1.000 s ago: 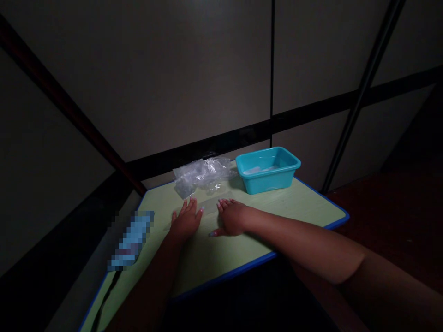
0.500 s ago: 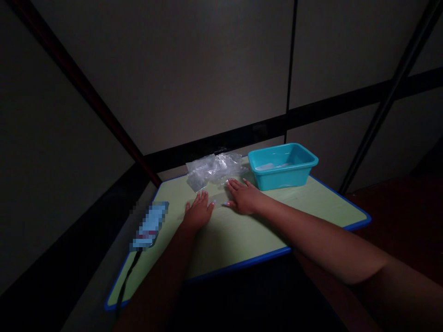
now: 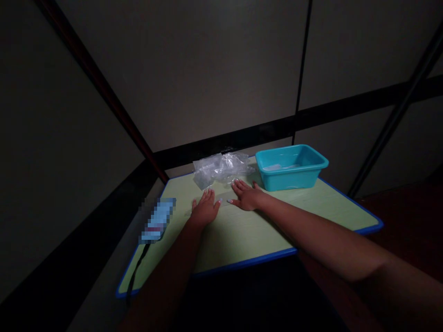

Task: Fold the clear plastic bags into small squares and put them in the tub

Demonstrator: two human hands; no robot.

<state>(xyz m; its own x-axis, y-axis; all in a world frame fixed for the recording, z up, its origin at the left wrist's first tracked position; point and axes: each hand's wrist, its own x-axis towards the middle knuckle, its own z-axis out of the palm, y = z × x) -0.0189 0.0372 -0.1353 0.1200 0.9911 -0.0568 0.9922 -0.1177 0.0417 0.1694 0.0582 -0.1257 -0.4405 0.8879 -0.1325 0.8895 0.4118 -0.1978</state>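
Note:
My left hand lies palm down with its fingers spread, and it holds nothing. To its right, my right hand is flat too, fingers stretched toward the back of the table. Both rest on a thin, see-through piece of plastic whose outline is faint and partly covered by the hands. Just beyond the fingertips is a crumpled heap of clear plastic bags. A turquoise basin stands close to the right hand's outer side, with some whitish, clear pieces inside that I cannot make out.
The pale green table has a blue edge. On its left lies a blurred-out blue flat object with a black strap running to the front. A panelled wall rises right behind the table.
The whole view has shifted slightly, so everything appears further right. Both hands stay flat in about the same place on the plastic.

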